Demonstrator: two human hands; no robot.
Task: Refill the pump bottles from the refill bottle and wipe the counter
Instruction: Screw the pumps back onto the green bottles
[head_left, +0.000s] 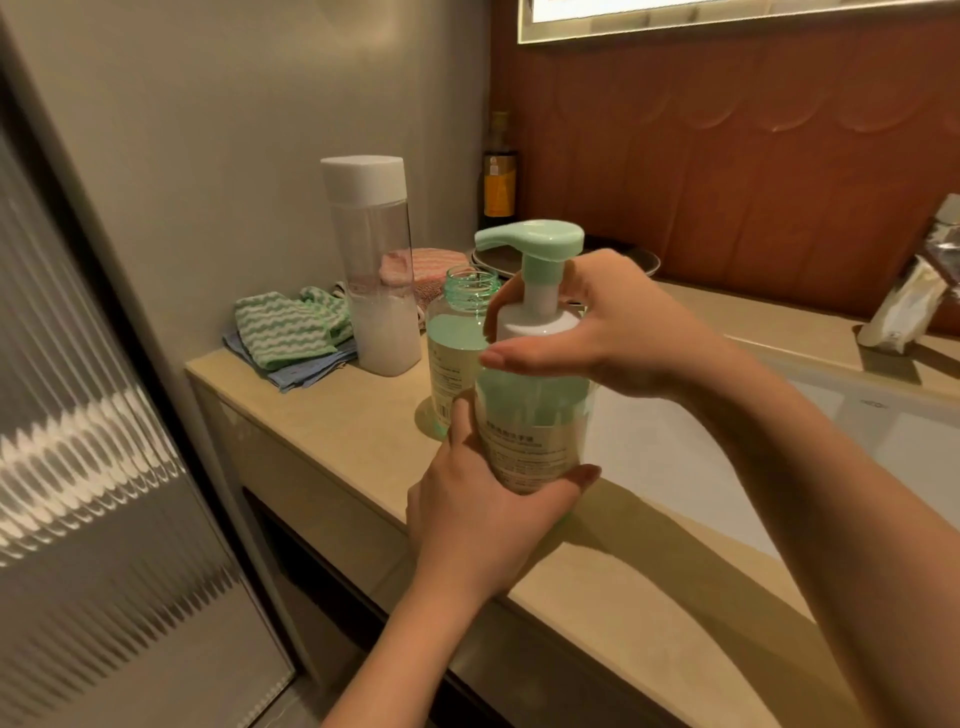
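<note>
Gripping the lower body of the clear plastic pump bottle (530, 415) with the mint-green pump head (530, 241), the left hand (483, 512) is holding it upright over the beige stone surface (332, 415), likely bracing it against a twist. Cannot tell if its base is resting down. The right hand (587, 332) is curling its fingers round the white collar (537, 325) under the spout, thumb lying across the front. So the pump is probably being screwed on or off; cannot tell which. Green liquid is sitting high in the pump bottle.

Just behind-left of the pump bottle, a green-tinted open bottle with bare threaded neck (454, 353) is standing pumpless, probably waiting its turn. Further behind-left, the tall clear refill bottle with white cap (376, 270) is standing capped, milky liquid low, kept near. Beyond it, the green wavy-striped cloth (283, 327) is lying on a blue cloth (306, 371), likely waiting for the wipe.
</note>
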